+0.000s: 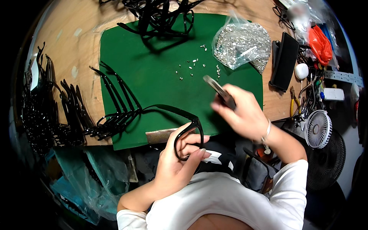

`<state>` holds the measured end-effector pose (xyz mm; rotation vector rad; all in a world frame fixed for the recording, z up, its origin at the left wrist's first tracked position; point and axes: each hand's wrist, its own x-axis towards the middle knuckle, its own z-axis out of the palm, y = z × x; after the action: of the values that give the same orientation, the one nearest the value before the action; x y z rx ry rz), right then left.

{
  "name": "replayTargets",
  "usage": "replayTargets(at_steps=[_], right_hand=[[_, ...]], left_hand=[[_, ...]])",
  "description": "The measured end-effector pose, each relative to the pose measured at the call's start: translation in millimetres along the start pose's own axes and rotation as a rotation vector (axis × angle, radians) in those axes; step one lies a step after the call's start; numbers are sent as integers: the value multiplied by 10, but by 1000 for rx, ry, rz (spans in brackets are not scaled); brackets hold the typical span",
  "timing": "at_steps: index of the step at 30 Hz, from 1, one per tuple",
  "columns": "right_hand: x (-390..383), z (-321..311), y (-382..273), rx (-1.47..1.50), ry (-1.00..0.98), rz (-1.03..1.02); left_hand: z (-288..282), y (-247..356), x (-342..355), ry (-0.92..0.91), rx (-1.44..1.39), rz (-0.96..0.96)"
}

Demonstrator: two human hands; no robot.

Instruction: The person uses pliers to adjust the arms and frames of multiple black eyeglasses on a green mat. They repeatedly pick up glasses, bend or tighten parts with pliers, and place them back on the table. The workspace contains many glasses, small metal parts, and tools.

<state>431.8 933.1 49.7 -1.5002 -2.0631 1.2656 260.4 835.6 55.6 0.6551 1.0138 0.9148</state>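
Observation:
My left hand (174, 165) holds a glossy black eyeglass frame (196, 123) near the front edge of the green mat (142, 65), fingers curled around one rim, with a temple arm reaching out leftward. My right hand (241, 109) grips a metal hand tool (214, 85) with a dark lower part, raised to the right of the frame, its tip toward the upper left. Small silver pieces (193, 66) lie scattered on the mat beyond the tool. Several black frames (122, 113) lie with temples extended at the mat's left, behind the held one's temple.
A bag of silver pieces (239, 46) sits upper right. More black frames crowd the back (153, 21) and left (40, 122). At right are a dark stand (283, 61), yellow-handled pliers (293, 101), cables, a red bag (321, 46) and fans (317, 128).

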Motion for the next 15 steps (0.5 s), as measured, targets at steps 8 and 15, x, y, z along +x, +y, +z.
replayTargets(at_steps=[8,15], right_hand=[[-188,213,-161,777,-41,176],[-94,73,-148,1092,-309,385]], left_hand=[[186,-134,98,64,127,179],[31,96,95,-130,-17,-48]])
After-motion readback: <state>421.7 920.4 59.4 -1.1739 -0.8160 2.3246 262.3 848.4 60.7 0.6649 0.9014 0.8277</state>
